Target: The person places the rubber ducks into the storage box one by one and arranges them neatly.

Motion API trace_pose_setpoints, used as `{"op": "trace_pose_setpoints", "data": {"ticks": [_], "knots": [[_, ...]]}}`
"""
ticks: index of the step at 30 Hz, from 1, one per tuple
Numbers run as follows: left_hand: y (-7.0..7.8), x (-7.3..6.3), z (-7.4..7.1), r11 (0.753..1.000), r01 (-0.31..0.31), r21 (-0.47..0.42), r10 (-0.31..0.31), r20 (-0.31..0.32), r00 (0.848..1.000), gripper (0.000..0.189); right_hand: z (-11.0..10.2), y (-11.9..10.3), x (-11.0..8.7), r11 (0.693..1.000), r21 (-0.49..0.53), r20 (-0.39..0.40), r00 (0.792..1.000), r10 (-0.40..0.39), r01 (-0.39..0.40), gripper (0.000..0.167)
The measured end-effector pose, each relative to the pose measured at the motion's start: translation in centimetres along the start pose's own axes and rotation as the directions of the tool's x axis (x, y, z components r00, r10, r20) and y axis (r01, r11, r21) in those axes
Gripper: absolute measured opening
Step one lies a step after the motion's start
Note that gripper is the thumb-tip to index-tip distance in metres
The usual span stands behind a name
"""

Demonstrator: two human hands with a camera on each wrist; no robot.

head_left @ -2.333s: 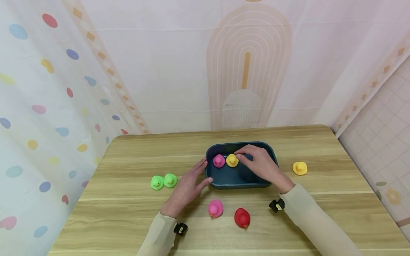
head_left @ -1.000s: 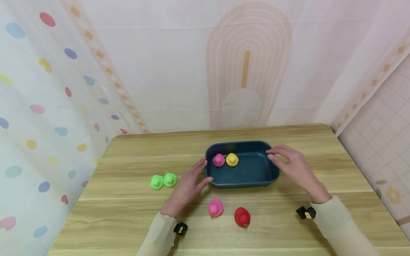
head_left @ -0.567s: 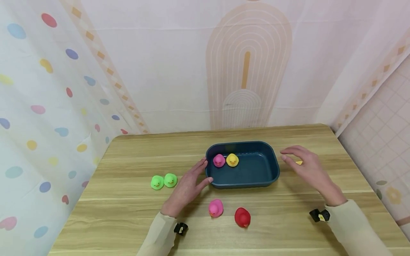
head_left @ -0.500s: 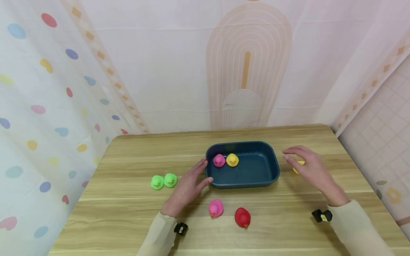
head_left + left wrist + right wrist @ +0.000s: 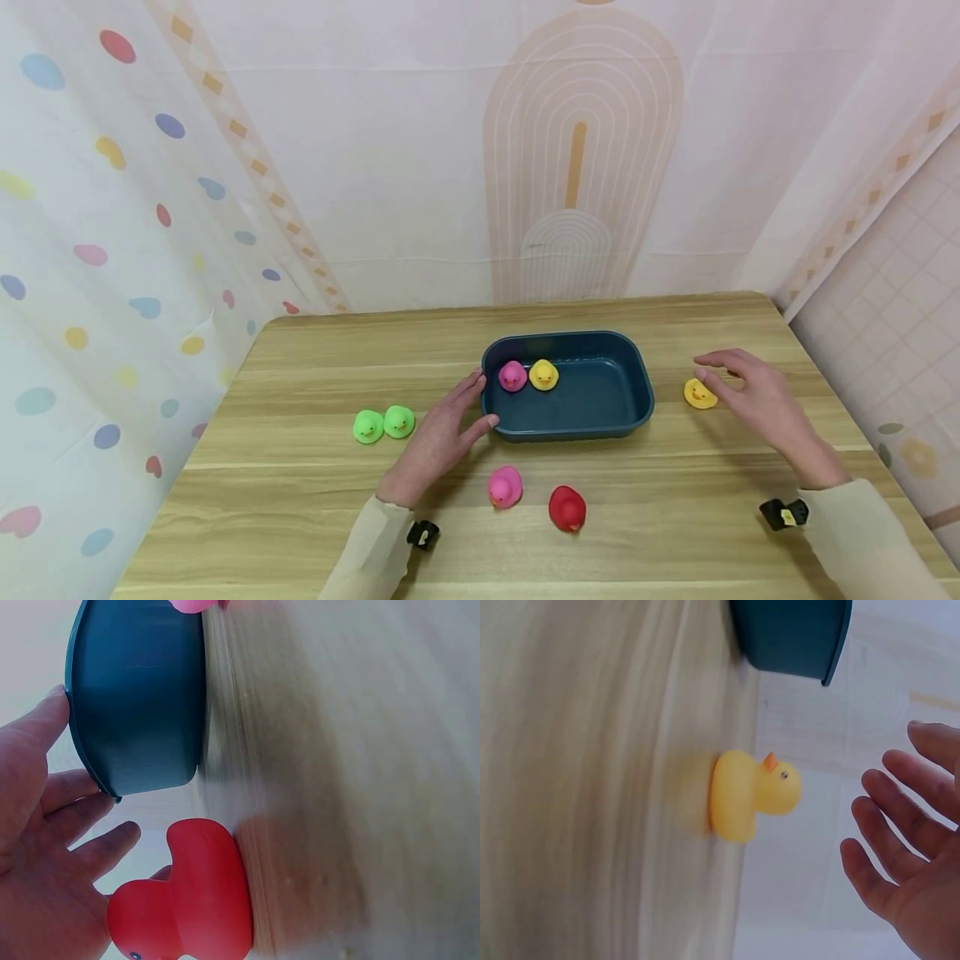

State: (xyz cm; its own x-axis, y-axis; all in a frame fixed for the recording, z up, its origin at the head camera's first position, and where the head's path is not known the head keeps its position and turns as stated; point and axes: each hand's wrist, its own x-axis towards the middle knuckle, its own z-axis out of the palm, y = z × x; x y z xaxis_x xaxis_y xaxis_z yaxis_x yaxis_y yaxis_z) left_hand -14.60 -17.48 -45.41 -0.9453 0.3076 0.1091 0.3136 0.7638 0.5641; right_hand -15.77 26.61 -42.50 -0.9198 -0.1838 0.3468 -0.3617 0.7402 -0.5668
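The fingers of my left hand (image 5: 438, 437) rest against the left end of a dark blue container (image 5: 521, 436). In the left wrist view, a red rubber duck (image 5: 210, 892) stands by that palm; the hand hides it in the head view. My right hand (image 5: 761, 404) is held just right of and above a yellow rubber duck (image 5: 700, 395) on the table, fingers relaxed and holding nothing. In the right wrist view that duck (image 5: 735, 796) sits apart from the fingertips. Inside the container, a pink duck (image 5: 513, 377) and another yellow duck (image 5: 543, 375) sit side by side at the left.
Two green ducks (image 5: 383, 425) stand left of my left hand on the wooden table (image 5: 300, 517). A second pink duck (image 5: 505, 487) and another red duck (image 5: 567, 508) are in front of the container. A patterned curtain (image 5: 405, 167) hangs behind the table.
My right hand has left the yellow duck inside the container and moved right, over the rim, to the yellow duck on the table. My left hand has stayed at the container.
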Motion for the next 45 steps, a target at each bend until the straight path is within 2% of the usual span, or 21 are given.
{"op": "trace_pose_setpoints", "data": {"ticks": [7, 13, 28, 37, 45], "knots": [[0.0, 0.1, 0.0, 1.0, -0.002, -0.004, 0.002, -0.001, 1.0, 0.066, -0.1, 1.2, -0.1, 0.999, -0.009, 0.062, 0.997, 0.049, -0.049, 0.034], [0.0, 0.0, -0.1, 1.0, -0.003, 0.001, 0.003, 0.002, 1.0, 0.067, 0.0, 2.0, -0.2, 0.998, -0.024, 0.091, 0.994, 0.063, -0.061, 0.034], [0.1, 0.0, 0.0, 1.0, 0.005, 0.001, -0.005, 0.001, 1.0, 0.067, 0.4, 2.6, -0.1, 0.995, -0.034, 0.203, 0.975, 0.094, -0.089, 0.037], [0.2, 0.0, 0.0, 1.0, 0.006, -0.001, -0.006, -0.01, 1.0, 0.066, 0.6, 2.4, 0.0, 0.993, -0.057, 0.221, 0.969, 0.111, -0.101, 0.035], [0.1, 0.0, 0.0, 1.0, 0.009, 0.007, -0.009, -0.006, 1.0, 0.066, 0.7, 2.5, 0.0, 0.995, -0.051, 0.208, 0.973, 0.096, -0.087, 0.029]]}}
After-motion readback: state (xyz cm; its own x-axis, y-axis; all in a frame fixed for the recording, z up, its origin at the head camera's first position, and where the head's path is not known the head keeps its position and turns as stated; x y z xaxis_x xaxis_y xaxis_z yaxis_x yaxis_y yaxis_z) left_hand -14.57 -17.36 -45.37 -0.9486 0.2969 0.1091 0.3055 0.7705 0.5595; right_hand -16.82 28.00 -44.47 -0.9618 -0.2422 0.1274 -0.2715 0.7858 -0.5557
